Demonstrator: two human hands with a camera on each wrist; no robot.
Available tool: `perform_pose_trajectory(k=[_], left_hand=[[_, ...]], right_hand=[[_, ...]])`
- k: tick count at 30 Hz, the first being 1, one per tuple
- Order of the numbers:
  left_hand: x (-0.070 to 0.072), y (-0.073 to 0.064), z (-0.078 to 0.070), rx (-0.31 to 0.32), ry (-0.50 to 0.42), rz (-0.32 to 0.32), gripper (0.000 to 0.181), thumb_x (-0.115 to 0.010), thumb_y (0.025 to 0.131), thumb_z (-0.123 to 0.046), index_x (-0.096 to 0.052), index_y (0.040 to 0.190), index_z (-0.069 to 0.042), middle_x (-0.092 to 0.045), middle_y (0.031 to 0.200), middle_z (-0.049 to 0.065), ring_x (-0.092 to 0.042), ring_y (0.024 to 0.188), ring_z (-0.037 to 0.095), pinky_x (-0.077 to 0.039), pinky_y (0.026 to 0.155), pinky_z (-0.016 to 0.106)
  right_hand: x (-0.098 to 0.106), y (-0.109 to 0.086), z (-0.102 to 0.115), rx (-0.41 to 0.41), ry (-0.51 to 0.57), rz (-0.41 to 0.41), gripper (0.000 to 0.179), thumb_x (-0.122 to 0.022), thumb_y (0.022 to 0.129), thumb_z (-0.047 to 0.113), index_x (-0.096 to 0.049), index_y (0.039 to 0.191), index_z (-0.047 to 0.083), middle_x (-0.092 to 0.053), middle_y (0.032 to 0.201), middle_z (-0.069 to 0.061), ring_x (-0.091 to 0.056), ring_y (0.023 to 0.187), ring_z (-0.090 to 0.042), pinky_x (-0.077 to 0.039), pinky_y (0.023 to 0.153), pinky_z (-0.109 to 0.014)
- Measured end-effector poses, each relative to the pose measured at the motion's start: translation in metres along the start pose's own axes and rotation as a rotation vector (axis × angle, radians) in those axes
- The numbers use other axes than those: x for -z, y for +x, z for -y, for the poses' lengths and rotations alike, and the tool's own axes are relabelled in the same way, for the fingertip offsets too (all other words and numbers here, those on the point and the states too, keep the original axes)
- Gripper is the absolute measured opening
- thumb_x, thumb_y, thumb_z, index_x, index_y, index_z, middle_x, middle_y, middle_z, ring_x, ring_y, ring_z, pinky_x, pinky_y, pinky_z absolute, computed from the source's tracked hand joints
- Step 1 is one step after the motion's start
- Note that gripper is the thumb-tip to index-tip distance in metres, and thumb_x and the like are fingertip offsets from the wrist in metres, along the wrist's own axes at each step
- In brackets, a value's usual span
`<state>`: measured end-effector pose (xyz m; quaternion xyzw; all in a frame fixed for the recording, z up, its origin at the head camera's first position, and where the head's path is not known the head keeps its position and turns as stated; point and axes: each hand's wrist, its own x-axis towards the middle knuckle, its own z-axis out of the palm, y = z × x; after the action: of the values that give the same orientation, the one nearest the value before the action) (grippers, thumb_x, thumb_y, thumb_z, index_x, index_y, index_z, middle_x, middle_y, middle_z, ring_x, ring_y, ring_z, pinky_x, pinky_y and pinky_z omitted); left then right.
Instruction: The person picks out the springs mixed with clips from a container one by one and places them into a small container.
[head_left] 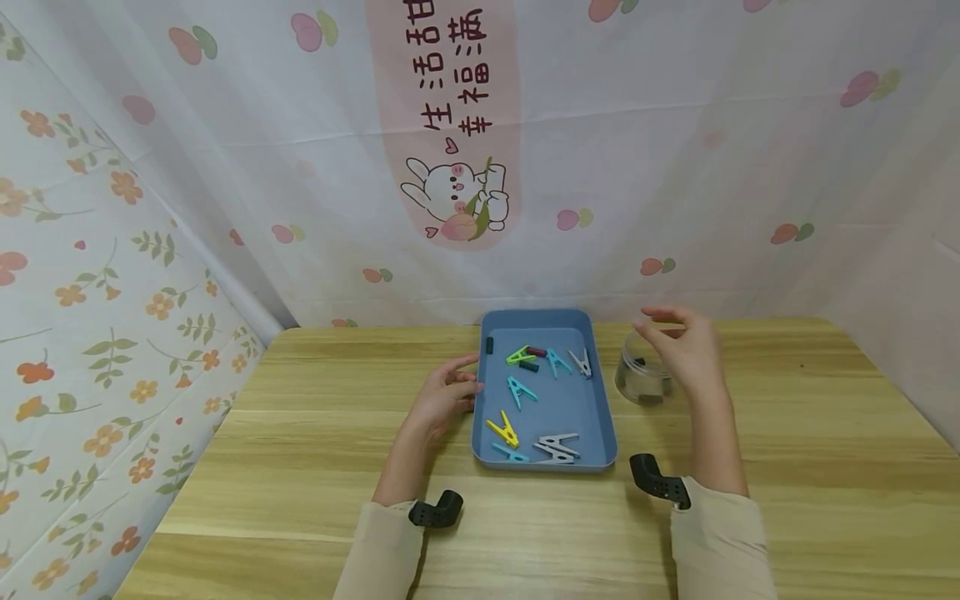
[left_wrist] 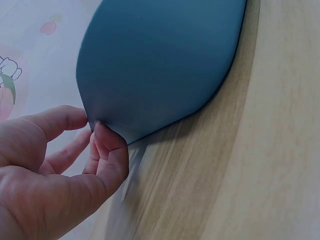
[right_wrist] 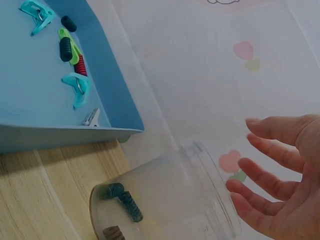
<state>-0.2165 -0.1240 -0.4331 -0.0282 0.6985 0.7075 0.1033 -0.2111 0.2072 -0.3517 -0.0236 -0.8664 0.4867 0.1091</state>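
At the blue tray (head_left: 543,400), my left hand (head_left: 442,396) touches the outside of the left wall with relaxed fingers. In the left wrist view its fingertips (left_wrist: 110,140) lie right at the tray's edge. My right hand (head_left: 686,346) is raised over the mouth of a clear jar (head_left: 643,385), fingers spread and holding nothing. Inside the jar, the right wrist view shows dark green ridged cylinders (right_wrist: 131,206) and a brown one (right_wrist: 113,233). The tray bears several clothespins, among them a yellow clothespin (head_left: 505,429), a lime-green clothespin (head_left: 517,356) and a grey clothespin (head_left: 582,364).
A dark red ridged cylinder (head_left: 536,352) and dark green ridged cylinders (head_left: 528,366) also lie in the tray. Behind the wooden table (head_left: 360,367) hangs a patterned white curtain (head_left: 637,167). A flowered curtain (head_left: 112,275) runs along the left side.
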Motion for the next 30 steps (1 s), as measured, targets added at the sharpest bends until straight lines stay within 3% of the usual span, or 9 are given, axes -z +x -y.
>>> perform_pose_trajectory(k=[13,21,30], left_hand=[[-0.001,-0.001,-0.001,-0.003,-0.002,0.003,0.053,-0.061,0.093,0.005,-0.051,0.145,-0.003,-0.056,0.108,0.015,-0.058,0.088,0.018,-0.055,0.074,0.027],[0.001,0.0,0.001,-0.01,0.002,0.0,0.052,-0.061,0.093,0.005,-0.052,0.144,-0.004,-0.055,0.108,0.015,-0.058,0.089,0.019,-0.055,0.075,0.028],[0.0,-0.001,0.0,-0.015,0.002,-0.005,0.053,-0.061,0.093,0.005,-0.052,0.144,-0.003,-0.056,0.107,0.015,-0.059,0.087,0.018,-0.055,0.074,0.028]], right_hand=[[-0.012,-0.001,0.01,0.061,-0.001,0.028,0.043,-0.065,0.098,0.026,-0.062,0.13,-0.002,-0.059,0.129,-0.029,-0.061,0.112,-0.047,-0.052,0.084,-0.036],[-0.029,0.003,0.014,0.067,0.012,0.086,0.042,-0.066,0.097,0.024,-0.063,0.131,-0.001,-0.061,0.129,-0.027,-0.061,0.114,-0.045,-0.05,0.093,-0.051],[-0.046,0.011,0.019,0.101,0.042,0.155,0.038,-0.067,0.096,0.017,-0.063,0.127,-0.006,-0.061,0.125,-0.029,-0.058,0.115,-0.042,-0.047,0.101,-0.053]])
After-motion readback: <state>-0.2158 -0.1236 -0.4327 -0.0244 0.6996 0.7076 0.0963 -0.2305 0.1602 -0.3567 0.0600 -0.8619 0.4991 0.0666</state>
